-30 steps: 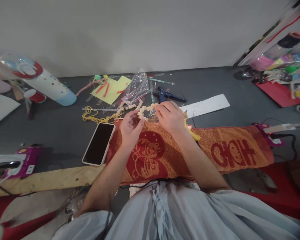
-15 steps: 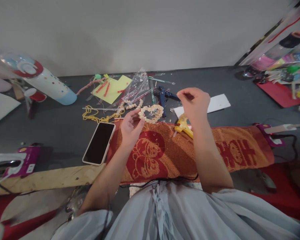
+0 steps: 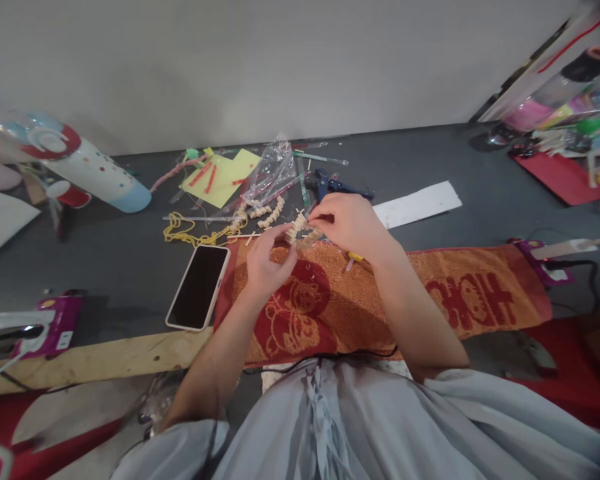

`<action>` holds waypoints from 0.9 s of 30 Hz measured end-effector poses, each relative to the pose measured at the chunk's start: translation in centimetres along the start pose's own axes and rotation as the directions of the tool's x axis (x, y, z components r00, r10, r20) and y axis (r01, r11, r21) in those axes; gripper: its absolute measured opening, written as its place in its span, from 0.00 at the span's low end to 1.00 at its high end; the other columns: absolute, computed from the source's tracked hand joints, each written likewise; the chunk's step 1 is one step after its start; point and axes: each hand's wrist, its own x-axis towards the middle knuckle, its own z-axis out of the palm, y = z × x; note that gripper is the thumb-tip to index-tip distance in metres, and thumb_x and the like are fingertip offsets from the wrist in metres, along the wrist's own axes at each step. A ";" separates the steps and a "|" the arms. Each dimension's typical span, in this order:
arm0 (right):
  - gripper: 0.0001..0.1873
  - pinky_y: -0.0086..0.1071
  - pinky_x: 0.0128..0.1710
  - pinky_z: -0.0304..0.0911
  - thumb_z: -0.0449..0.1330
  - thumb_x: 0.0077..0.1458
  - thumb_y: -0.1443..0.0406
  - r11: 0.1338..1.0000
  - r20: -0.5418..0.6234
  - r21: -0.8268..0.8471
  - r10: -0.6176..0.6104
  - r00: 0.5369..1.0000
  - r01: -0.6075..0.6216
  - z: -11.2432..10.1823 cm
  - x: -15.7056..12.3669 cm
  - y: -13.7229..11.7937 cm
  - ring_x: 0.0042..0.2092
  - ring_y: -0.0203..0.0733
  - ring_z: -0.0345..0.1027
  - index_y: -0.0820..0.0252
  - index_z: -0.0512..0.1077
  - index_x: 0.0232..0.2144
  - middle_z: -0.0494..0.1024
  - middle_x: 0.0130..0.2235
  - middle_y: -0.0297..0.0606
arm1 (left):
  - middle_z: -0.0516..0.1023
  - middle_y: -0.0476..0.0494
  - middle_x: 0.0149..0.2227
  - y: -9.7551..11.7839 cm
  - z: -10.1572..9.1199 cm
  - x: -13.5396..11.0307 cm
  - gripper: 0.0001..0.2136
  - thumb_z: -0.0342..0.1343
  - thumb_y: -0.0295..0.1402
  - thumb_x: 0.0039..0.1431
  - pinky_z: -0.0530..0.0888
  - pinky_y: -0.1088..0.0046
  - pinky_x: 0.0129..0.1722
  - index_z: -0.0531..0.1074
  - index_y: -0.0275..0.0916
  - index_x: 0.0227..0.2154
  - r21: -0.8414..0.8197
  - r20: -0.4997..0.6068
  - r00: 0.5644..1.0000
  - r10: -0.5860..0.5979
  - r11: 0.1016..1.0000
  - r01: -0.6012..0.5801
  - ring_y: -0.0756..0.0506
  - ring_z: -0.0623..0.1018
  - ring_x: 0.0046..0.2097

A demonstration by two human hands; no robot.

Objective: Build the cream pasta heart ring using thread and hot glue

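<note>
Clasping a pale knobbly ring (image 3: pixel 295 229), left hand (image 3: pixel 269 264) faces pinched right hand (image 3: pixel 356 224) — orange towel (image 3: pixel 353 300), dark table (image 3: pixel 410 163), grey wall (image 3: pixel 305 67) behind.

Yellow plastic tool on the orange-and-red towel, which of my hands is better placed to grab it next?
Probably your right hand: it's nearer, its wrist hiding part of the yellow plastic tool. Your left hand is farther off and holds the knobbly cream-coloured piece.

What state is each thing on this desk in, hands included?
Left hand: holding the cream piece
Right hand: pinched beside that piece, contact unclear
Cream piece: tilted, partly hidden
Phone: face up, screen dark
Towel: spread out
Yellow string: loosely tangled
Plastic bag: crumpled
White strip: lying flat
</note>
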 end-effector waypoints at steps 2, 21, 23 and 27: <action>0.11 0.36 0.36 0.60 0.57 0.54 0.71 1.000 -0.036 -0.024 0.003 0.999 -0.004 -0.1 0.0 0.2 0.35 0.40 0.69 0.57 0.79 0.27 0.78 0.33 0.38 | 0.81 0.43 0.42 0.0 0.0 0.0 0.15 0.58 0.27 0.56 0.80 0.75 0.39 0.73 0.38 0.47 0.010 0.000 1.000 0.008 1.000 -0.008 0.50 0.80 0.38; 0.07 0.44 0.40 0.65 0.59 0.54 0.66 0.824 -0.609 0.067 0.480 0.631 -0.562 -2.8 -1.8 10.3 0.38 0.51 0.74 0.59 0.78 0.30 0.81 0.34 0.46 | 0.81 0.43 0.40 -1.0 0.0 0.4 0.17 0.67 0.36 0.52 0.78 0.72 0.43 0.74 0.40 0.44 -0.514 -0.030 0.913 -0.408 0.789 0.335 0.48 0.81 0.43; 0.07 0.41 0.35 0.65 0.61 0.53 0.63 0.860 -0.502 0.183 0.498 0.707 -0.476 -2.3 -1.7 9.8 0.34 0.48 0.74 0.59 0.79 0.30 0.80 0.31 0.43 | 0.81 0.43 0.40 -1.2 0.0 0.4 0.17 0.67 0.36 0.52 0.78 0.73 0.42 0.74 0.40 0.44 -0.529 -0.026 0.912 -0.410 0.780 0.335 0.48 0.81 0.43; 0.06 0.37 0.29 0.63 0.65 0.49 0.61 0.847 -0.292 0.438 0.451 0.843 -0.302 -1.4 -1.5 7.6 0.27 0.41 0.70 0.57 0.80 0.29 0.78 0.25 0.37 | 0.81 0.44 0.40 -1.4 0.0 0.4 0.17 0.67 0.36 0.52 0.78 0.73 0.41 0.74 0.41 0.44 -0.525 -0.027 0.925 -0.379 0.793 0.310 0.48 0.81 0.41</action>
